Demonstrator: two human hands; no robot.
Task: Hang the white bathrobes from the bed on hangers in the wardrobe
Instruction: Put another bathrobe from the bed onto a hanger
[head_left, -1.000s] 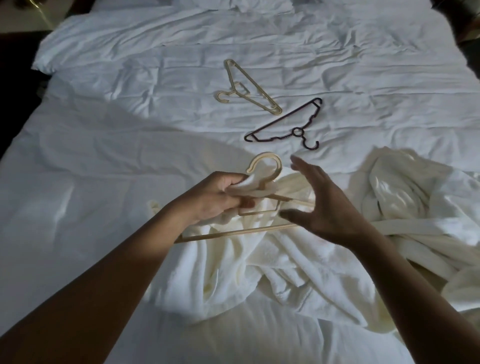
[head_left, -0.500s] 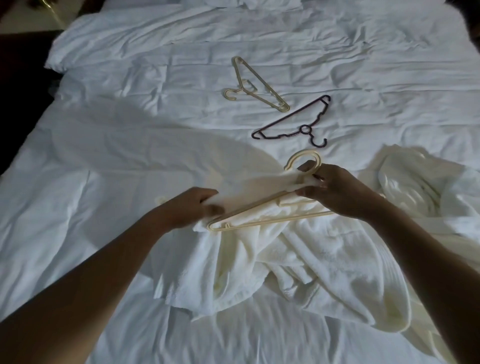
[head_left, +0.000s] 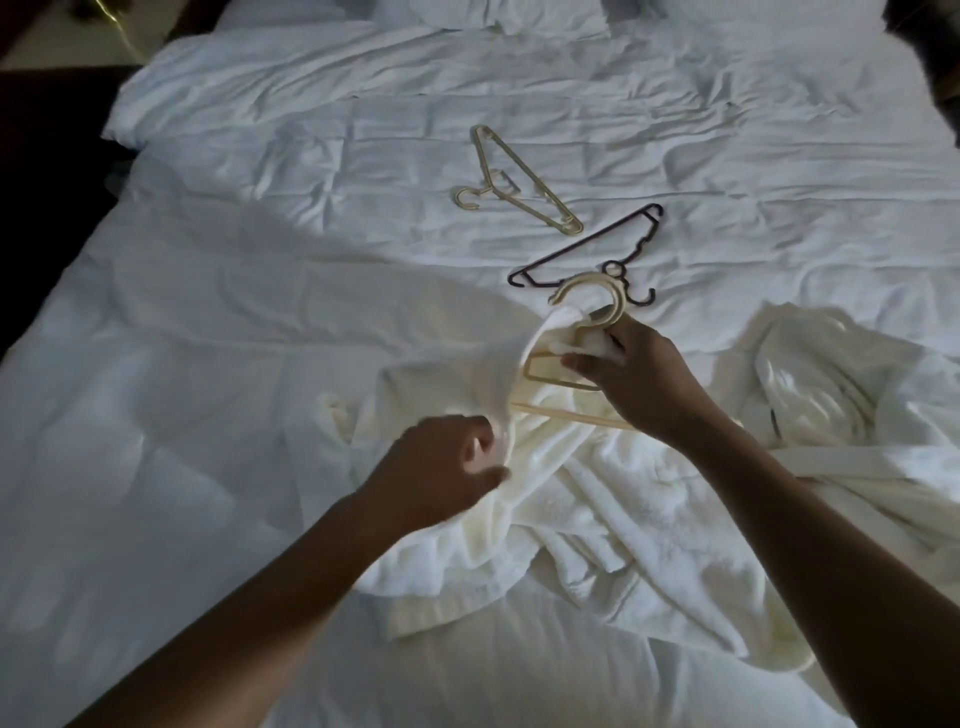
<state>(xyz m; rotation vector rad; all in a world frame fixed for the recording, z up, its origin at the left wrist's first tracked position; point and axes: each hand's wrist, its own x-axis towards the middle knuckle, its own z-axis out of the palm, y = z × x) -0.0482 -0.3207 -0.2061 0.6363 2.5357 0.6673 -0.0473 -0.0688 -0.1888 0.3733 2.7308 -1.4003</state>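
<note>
A cream bathrobe (head_left: 597, 519) lies crumpled on the white bed (head_left: 182, 467). My right hand (head_left: 639, 374) grips the neck of a beige hanger (head_left: 587, 296) just below its hook, with robe cloth bunched there. The hanger's lower bar runs under my right wrist. My left hand (head_left: 447, 467) pinches the robe's collar edge lower left of the hanger and holds it stretched up toward the hook. A second bathrobe (head_left: 841, 395) is heaped at the right, its belt trailing under my right forearm.
Two spare hangers lie further up the bed: a beige hanger (head_left: 519, 182) and a dark hanger (head_left: 597, 254) partly behind the held hook. Pillows (head_left: 498, 15) sit at the head. Dark floor (head_left: 47, 156) borders the bed's left side.
My left hand slid down along the robe's collar toward me. My right hand kept its grip at the hanger's neck, and the hanger tipped more upright with cloth drawn up to the hook.
</note>
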